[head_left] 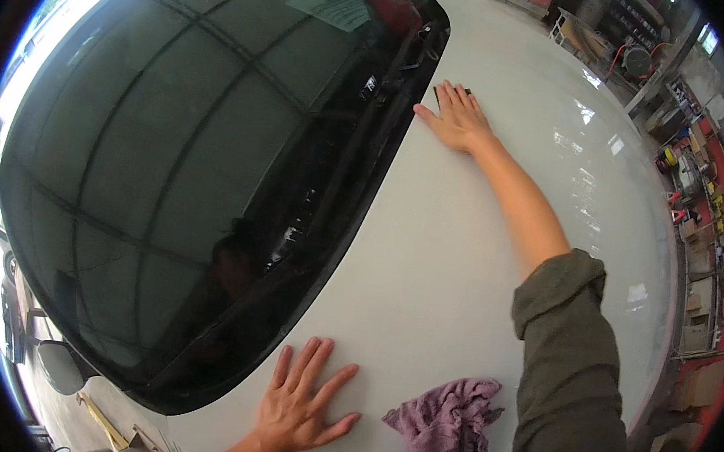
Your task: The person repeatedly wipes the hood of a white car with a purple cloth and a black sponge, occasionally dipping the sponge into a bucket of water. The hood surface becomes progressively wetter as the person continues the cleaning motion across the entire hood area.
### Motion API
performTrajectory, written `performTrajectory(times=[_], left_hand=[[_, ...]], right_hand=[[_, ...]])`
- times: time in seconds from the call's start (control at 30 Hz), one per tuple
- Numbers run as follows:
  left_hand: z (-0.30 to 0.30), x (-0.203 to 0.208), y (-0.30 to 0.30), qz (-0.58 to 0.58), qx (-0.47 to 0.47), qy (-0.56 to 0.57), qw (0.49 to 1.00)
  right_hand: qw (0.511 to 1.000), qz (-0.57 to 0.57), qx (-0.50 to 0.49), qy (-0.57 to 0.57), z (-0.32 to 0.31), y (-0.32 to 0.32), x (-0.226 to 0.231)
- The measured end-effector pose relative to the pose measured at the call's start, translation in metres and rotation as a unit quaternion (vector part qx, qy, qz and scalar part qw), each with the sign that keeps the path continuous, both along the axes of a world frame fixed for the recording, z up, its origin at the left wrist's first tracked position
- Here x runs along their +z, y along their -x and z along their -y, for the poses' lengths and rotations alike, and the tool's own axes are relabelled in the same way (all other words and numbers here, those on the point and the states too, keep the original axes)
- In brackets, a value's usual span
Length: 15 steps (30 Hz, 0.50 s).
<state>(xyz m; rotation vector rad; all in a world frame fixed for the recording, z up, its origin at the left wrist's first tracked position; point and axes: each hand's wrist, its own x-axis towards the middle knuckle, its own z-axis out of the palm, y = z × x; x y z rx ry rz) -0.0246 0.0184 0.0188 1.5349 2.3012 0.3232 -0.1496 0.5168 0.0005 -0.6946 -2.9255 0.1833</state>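
My right hand (457, 119) reaches far across the white car hood (437, 240), close to the windshield's lower edge. Its fingers lie over a small flat dark pad (468, 92), pressing it to the paint; only bits of the pad's edge show, so its exact kind is hidden. My left hand (301, 404) rests flat on the hood nearer to me, fingers spread, holding nothing. To the right of that hand lies a crumpled purple cloth (445, 428), touched by neither hand.
The dark windshield (173, 143) fills the left side, bordered by a black cowl (354, 217). A side mirror (62, 367) sticks out at lower left. Shelves with boxes and tools (705, 244) line the far right. A windowed wall of light lies beyond the car.
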Motion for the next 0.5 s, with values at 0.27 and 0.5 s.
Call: performTrajectory(times=[0.27, 0.5], left_hand=[[0.000, 0.000, -0.001, -0.025, 0.010, 0.014, 1.000], [0.003, 0.002, -0.003, -0.050, 0.007, -0.012, 0.999]], right_hand=[[0.991, -0.014, 0.135, -0.018, 0.163, -0.047, -0.015], [0.997, 0.054, 0.059, 0.022, 0.032, -0.108, 0.003]])
